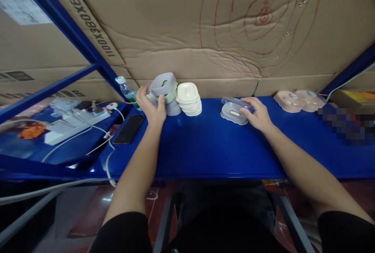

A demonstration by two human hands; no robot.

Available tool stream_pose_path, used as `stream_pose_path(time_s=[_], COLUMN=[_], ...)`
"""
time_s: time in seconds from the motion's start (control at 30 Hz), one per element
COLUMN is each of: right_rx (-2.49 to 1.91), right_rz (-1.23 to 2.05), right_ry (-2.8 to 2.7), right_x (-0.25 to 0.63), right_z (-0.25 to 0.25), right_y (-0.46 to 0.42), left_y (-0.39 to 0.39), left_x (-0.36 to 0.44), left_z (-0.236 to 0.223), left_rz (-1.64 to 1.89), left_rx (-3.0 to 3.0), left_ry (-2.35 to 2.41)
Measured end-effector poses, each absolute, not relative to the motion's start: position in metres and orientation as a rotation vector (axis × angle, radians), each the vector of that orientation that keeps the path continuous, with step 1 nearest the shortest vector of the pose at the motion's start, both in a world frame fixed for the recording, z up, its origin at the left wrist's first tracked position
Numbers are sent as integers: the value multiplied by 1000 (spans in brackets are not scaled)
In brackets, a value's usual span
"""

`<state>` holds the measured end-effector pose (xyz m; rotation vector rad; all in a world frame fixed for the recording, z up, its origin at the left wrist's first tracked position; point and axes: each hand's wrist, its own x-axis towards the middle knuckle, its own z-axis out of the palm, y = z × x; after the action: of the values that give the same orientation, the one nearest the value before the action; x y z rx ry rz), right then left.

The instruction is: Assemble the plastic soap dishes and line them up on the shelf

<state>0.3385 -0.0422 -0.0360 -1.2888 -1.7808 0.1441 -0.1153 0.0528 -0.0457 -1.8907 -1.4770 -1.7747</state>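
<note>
My right hand (258, 114) pinches a clear plastic cover (233, 100), held tilted just above a grey rounded tray with a slot (233, 113) on the table. Whether cover and tray touch is hard to tell. On the other side, my left hand (152, 106) curls its fingers and thumb around a translucent plastic piece (151, 97), partly hidden by the hand. That piece is beside a stack of similar parts: a grey slotted tray (163, 84) on top, a green one (171, 96) below, grey (174, 107) at the bottom. Right of these stands a stack of cream square trays (189, 98).
Two joined pink trays (299, 100) lie at the back right. Left of my left hand are a water bottle (130, 93) and a black phone (129, 129). A white power strip (77, 125) with cables sits further left. Cardboard (175, 30) walls the back of the blue table (199, 151).
</note>
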Motion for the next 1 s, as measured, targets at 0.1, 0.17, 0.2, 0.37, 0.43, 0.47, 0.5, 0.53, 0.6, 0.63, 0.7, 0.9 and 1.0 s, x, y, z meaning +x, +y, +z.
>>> stream_pose_path(time_s=[0.1, 0.17, 0.2, 0.37, 0.43, 0.47, 0.5, 0.53, 0.6, 0.63, 0.7, 0.9, 1.0], right_rx=[-1324, -1319, -1302, -1168, -1130, -1111, -1091, -1073, -1046, -1040, -1033, -987, -1074], right_rz=[270, 456, 556, 904, 977, 1000, 1017, 1030, 1046, 1051, 1059, 886, 715], right_ry=[-1581, -1504, -1489, -1492, -1494, -1497, -1499, -1498, -1485, -1477, -1478, -1568, -1567], right_x=[338, 337, 335, 316, 309, 307, 307, 307, 308, 309, 310, 312, 318], right_z=[-32, -29, -27, -24, -25, -26, -26, -26, -26, -26, -25, -24, -28], right_y=[-47, -49, -50, -59, -61, -62, -63, -63, -63, -64, -64, -64, -58], left_y=[41, 27, 18, -25, -33, -34, -33, -32, -28, -26, -22, -3, 16], left_x=[-109, -94, -83, -9, 12, 18, 21, 21, 18, 16, 11, -30, -76], left_z=[-38, -32, -30, -29, -32, -33, -33, -34, -35, -35, -36, -37, -27], left_rz=[-1724, -1643, -1599, -1292, -1144, -1099, -1078, -1083, -1148, -1184, -1229, -1468, -1802], left_rx=[-1776, -1842, -1894, -2330, -2487, -2538, -2576, -2596, -2596, -2586, -2569, -2337, -1877], left_ry=[-1340, -1249, -1183, -424, -237, -195, -168, -159, -180, -203, -267, -612, -1001])
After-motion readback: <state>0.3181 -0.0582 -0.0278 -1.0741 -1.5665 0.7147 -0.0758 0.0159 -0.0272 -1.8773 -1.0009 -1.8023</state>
